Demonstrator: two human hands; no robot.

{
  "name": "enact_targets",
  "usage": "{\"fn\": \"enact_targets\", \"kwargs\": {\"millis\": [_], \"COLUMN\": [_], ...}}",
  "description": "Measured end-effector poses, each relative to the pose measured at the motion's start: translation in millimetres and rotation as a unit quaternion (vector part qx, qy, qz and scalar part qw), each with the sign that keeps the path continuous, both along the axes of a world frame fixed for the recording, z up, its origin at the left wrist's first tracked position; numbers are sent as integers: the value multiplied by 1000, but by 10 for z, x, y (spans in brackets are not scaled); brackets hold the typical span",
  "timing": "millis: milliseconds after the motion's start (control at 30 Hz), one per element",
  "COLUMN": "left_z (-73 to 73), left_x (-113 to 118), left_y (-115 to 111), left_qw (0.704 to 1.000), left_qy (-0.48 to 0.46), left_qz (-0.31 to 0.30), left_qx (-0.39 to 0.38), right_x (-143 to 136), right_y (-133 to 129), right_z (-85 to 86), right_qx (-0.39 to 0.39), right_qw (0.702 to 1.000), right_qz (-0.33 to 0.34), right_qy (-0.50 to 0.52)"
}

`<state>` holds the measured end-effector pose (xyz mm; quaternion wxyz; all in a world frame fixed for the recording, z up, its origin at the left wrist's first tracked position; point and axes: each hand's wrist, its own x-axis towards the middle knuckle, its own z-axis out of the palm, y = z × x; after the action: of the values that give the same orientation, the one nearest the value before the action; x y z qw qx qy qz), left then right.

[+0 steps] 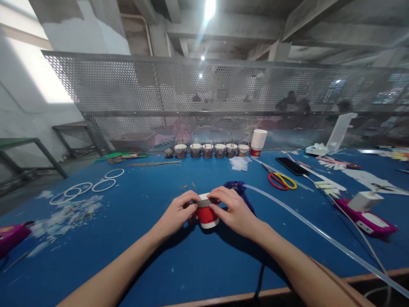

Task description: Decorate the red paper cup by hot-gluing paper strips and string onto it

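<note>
A red paper cup [208, 216], banded by a grey strip [203, 204], is gripped between the bent fingers of the left hand [179, 213] and right hand [235, 211] midway along the blue table [179, 273], while six coated cups [207, 152] are lined near its far edge.

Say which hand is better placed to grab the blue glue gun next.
Likely the right hand: it is nearer the glue gun; the left hand grips the opposite side of the red cup.

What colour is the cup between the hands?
The cup is red and white, with a grey-brown strip across it; the head view shows it best.
</note>
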<state>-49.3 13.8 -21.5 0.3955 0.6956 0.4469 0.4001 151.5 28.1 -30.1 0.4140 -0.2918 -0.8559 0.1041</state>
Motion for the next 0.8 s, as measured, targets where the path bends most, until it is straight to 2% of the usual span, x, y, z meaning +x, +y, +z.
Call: {"fn": "enact_targets", "kwargs": {"millis": [67, 233, 333, 467, 600, 800], "left_z": [32, 113, 118, 90, 96, 114], "left_x": [17, 67, 92, 97, 78, 83], "left_y": [-24, -106, -138, -126, -101, -108], "left_qw": [1000, 995, 991, 991, 992, 994], "left_qy": [5, 43, 68, 62, 39, 15], "left_qz": [12, 31, 40, 50, 78, 96], "left_qx": [3, 85, 106, 103, 94, 55], "right_x": [-9, -47, -62, -48, -34, -73], "right_y": [-14, -81, -115, -111, -81, -79], "right_z": [7, 5, 3, 26, 40, -34], "right_qx": [14, 64, 83, 48, 12, 77], "right_qw": [1000, 998, 996, 997, 995, 992], "right_qz": [-8, -15, -17, -10, -31, -83], "right_qy": [1, -4, -2, 54, 99, 54]}}
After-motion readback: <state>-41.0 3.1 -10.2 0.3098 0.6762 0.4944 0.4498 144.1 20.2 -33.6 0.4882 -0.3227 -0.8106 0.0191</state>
